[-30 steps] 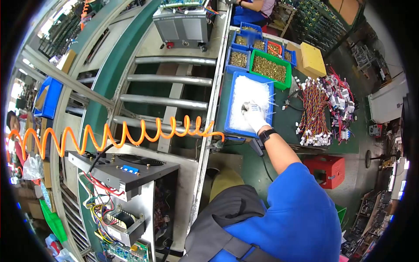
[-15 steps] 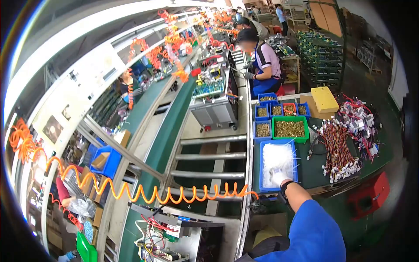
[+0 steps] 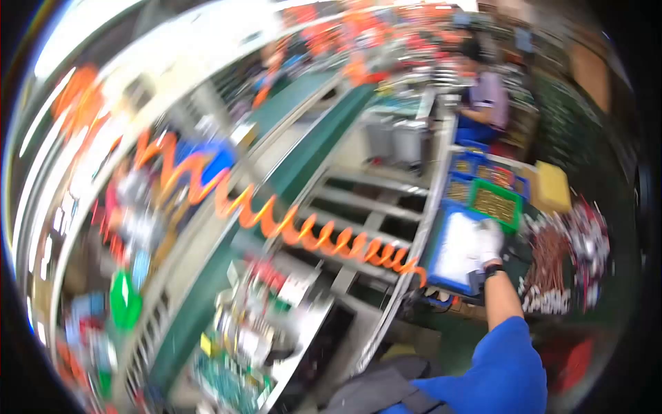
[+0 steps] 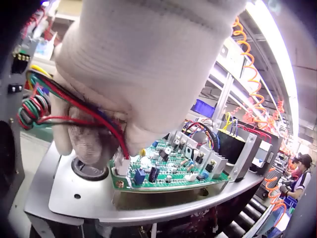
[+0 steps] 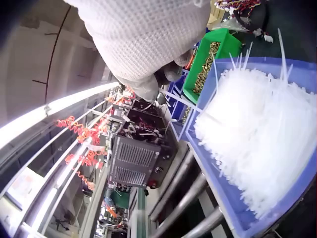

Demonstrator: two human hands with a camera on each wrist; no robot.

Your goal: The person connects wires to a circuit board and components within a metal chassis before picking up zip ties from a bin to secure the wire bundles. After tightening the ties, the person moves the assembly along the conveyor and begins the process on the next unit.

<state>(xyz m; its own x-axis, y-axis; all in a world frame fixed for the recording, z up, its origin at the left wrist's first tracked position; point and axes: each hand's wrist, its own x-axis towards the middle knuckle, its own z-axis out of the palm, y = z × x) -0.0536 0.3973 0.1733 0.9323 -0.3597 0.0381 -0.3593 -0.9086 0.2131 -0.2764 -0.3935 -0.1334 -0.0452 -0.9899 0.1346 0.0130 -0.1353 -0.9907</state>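
Note:
In the right wrist view my white-gloved right hand (image 5: 143,44) pinches a few thin white cable ties (image 5: 181,99), whose ends stick out past the fingertips. It is raised beside a blue tray (image 5: 213,176) heaped with white cable ties (image 5: 257,134). The head view is blurred and has the right hand (image 3: 489,241) over the tray's right side. My gloved left hand (image 4: 133,69) is at a green circuit board (image 4: 168,173) on a metal chassis. Its curled fingers hold a bundle of red and dark wires (image 4: 74,101) running to a white connector (image 4: 122,166) at the board's corner.
A green bin (image 3: 514,224) of brass-coloured parts stands behind the tray, among small blue bins. Wire harnesses (image 3: 548,255) lie to the right. An orange coiled hose (image 3: 310,238) stretches over the roller line. Another person (image 3: 486,103) sits farther along.
My right hand has moved from among the ties to the tray's right side, lifting away. The head view has swung, bringing more of the open chassis on the left into sight.

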